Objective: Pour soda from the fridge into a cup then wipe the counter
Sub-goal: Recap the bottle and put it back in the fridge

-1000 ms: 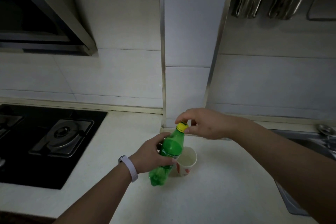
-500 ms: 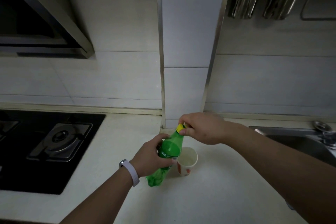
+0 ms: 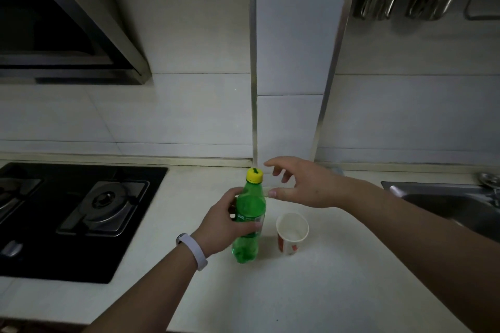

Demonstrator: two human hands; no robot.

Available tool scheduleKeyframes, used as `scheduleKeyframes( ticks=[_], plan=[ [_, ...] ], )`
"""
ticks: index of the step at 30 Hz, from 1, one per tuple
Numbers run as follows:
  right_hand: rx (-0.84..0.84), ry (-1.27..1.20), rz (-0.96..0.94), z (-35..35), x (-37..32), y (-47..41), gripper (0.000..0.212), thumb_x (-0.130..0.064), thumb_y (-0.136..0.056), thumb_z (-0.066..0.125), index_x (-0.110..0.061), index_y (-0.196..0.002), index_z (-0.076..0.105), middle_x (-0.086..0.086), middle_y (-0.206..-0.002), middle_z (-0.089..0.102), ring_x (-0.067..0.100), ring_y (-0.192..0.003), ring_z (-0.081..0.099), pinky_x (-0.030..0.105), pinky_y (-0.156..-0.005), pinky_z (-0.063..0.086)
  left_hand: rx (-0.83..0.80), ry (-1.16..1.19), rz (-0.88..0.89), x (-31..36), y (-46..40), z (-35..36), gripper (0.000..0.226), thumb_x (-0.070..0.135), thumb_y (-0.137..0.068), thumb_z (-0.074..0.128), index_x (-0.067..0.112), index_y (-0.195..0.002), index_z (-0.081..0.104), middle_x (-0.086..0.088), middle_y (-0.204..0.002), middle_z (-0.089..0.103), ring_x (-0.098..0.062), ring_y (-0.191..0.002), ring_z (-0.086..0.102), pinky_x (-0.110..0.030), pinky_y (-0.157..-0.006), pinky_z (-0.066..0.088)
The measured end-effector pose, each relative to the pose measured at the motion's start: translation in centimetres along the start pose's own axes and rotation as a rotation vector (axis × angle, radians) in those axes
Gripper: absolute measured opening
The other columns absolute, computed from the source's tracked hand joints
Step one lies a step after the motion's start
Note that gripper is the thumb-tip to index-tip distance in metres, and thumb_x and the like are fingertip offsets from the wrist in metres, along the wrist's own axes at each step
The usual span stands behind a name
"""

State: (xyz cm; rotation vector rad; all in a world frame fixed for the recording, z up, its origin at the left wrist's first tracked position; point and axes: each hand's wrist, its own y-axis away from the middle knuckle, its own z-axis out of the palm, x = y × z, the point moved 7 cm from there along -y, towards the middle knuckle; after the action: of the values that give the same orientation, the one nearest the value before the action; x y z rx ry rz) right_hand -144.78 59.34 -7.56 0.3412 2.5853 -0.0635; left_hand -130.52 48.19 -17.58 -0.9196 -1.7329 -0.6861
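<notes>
Head view, sole entry. We are standing at a pale table [image 3: 338, 292] with a soda bottle [image 3: 250, 213] upright near its middle, a little toward the back edge.

- Left hand [image 3: 224, 227]: we are wrapping fingers and thumb round the bottle's label band, a pale wristband [image 3: 193, 251] showing on that wrist.
- Right hand [image 3: 300, 184]: we are holding it spread and empty just beside the bottle's neck, fingers loosely fanned, thumb pointing at the shoulder of the bottle; it is gripping nothing.
- Yellow cap [image 3: 254, 175]: sitting on the bottle; whether it is loosened we cannot tell.
- Paper cup [image 3: 291, 232]: standing upright just to the right of the bottle, apart from it, mouth open and looking empty.
- Gas hob [image 3: 81, 213]: occupying the table's left end.
- Sink [image 3: 446, 203]: set in at the right end.

Step in hand, as we are judging it: uncapping. To do it well we are advising a firm left grip without squeezing the soft wall, a slow turn of the cap so the fizz is venting gradually, and the bottle kept upright and clear of the cup.
</notes>
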Motion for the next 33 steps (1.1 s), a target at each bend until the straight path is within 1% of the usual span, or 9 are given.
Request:
scheduleKeyframes(
  ticks=[6,9,11,15,22,25,27,30,33],
  plan=[
    [0.01,0.042,-0.053,1.0,0.1,0.2,0.056,-0.058,-0.088,0.055,-0.038,-0.139,0.043,-0.016,-0.133,0.046,0.0,-0.114,0.047,0.021,-0.092,0.04,0.109,0.062,0.009,0.5,0.9,-2.2,0.065,0.012,-0.067,0.089,0.03,-0.12,0.057,0.003,-0.107,0.072,-0.014,-0.101,0.067,-0.035,-0.085,0.058],
    [0.032,0.09,-0.139,1.3,-0.4,0.1,0.058,-0.059,-0.088,0.053,-0.034,-0.139,0.043,-0.013,-0.137,0.044,0.005,-0.123,0.043,0.029,-0.103,0.039,0.196,0.09,0.0,1.1,1.8,-3.2,0.067,0.01,-0.067,0.088,0.023,-0.124,0.055,-0.001,-0.108,0.071,-0.016,-0.102,0.067,-0.034,-0.086,0.057],
    [0.049,0.108,-0.186,1.4,-0.8,0.1,0.059,-0.06,-0.086,0.052,-0.034,-0.139,0.043,-0.012,-0.138,0.044,0.008,-0.126,0.042,0.035,-0.105,0.039,0.256,0.1,0.009,1.9,2.6,-3.8,0.066,0.01,-0.067,0.088,0.023,-0.123,0.056,-0.002,-0.108,0.072,-0.017,-0.102,0.068,-0.032,-0.085,0.056],
    [0.06,0.117,-0.299,1.4,-2.3,0.1,0.058,-0.053,-0.089,0.056,-0.032,-0.142,0.043,-0.008,-0.146,0.039,0.012,-0.134,0.035,0.032,-0.11,0.032,0.391,0.119,0.003,3.5,5.3,-4.6,0.064,0.017,-0.063,0.087,0.023,-0.12,0.057,-0.005,-0.106,0.072,-0.02,-0.1,0.068,-0.03,-0.082,0.055],
    [-0.02,0.15,-0.512,2.8,-6.5,0.1,0.059,-0.055,-0.09,0.052,-0.032,-0.143,0.04,-0.008,-0.15,0.035,0.012,-0.136,0.031,0.035,-0.111,0.032,0.645,0.096,-0.034,5.8,11.7,-6.2,0.056,0.006,-0.068,0.087,0.029,-0.112,0.06,0.007,-0.1,0.073,-0.013,-0.096,0.068,-0.027,-0.079,0.053],
    [-0.061,0.129,-0.596,4.0,-8.8,0.4,0.058,-0.054,-0.09,0.053,-0.032,-0.142,0.041,-0.009,-0.149,0.035,0.011,-0.135,0.031,0.03,-0.108,0.032,0.74,0.097,-0.048,6.4,15.1,-7.2,0.057,0.01,-0.069,0.087,0.027,-0.115,0.059,0.002,-0.105,0.072,-0.015,-0.099,0.069,-0.032,-0.081,0.055],
    [-0.079,0.11,-0.647,4.8,-10.6,0.6,0.058,-0.053,-0.09,0.053,-0.032,-0.142,0.042,-0.009,-0.149,0.036,0.011,-0.134,0.032,0.032,-0.108,0.033,0.783,0.098,-0.063,6.7,17.4,-7.6,0.056,0.007,-0.072,0.085,0.023,-0.118,0.058,0.0,-0.106,0.072,-0.015,-0.097,0.069,-0.033,-0.079,0.056],
    [-0.127,0.095,-0.717,6.4,-13.6,0.9,0.058,-0.053,-0.09,0.054,-0.031,-0.143,0.042,-0.009,-0.149,0.035,0.011,-0.135,0.032,0.034,-0.109,0.034,0.862,0.076,-0.091,7.0,21.0,-8.6,0.056,0.008,-0.073,0.083,0.022,-0.121,0.058,-0.001,-0.108,0.072,-0.016,-0.099,0.069,-0.038,-0.086,0.057],
    [-0.173,0.09,-0.774,8.1,-16.6,1.2,0.058,-0.053,-0.091,0.053,-0.033,-0.144,0.039,-0.011,-0.15,0.032,0.01,-0.137,0.029,0.03,-0.109,0.031,0.943,0.059,-0.111,6.6,24.5,-10.1,0.058,0.017,-0.069,0.087,0.026,-0.119,0.06,0.0,-0.108,0.072,-0.018,-0.101,0.069,-0.044,-0.089,0.056]
  ],
)
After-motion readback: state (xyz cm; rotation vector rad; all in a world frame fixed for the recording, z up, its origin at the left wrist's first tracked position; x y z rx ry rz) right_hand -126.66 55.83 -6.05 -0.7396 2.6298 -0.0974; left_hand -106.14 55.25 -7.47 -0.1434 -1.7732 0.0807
